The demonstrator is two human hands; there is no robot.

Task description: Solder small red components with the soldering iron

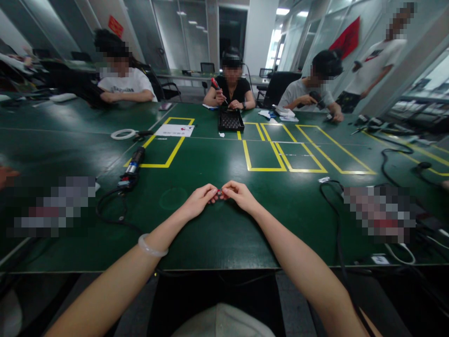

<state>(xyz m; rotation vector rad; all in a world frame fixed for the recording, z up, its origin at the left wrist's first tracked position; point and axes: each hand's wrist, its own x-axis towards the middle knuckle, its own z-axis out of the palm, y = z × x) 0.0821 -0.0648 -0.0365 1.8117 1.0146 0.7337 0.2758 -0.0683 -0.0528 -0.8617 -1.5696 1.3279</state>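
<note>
My left hand [200,199] and my right hand [239,194] meet over the middle of the green table [217,234]. Between their fingertips they pinch a small red and dark piece [220,192], too small to identify. Both hands are closed, thumbs against fingers, and they hide most of the piece. A pale bracelet [151,246] circles my left wrist. Left of my hands lies a cylindrical black, silver and blue electric tool [133,161] with a cable.
Yellow tape outlines [265,169] mark the table. Across it, a person holds a red screwdriver [215,84] over a black tray [230,122]. A white sheet [174,130] and a white ring-shaped coil [123,134] lie left. Black cables [338,224] run along the right.
</note>
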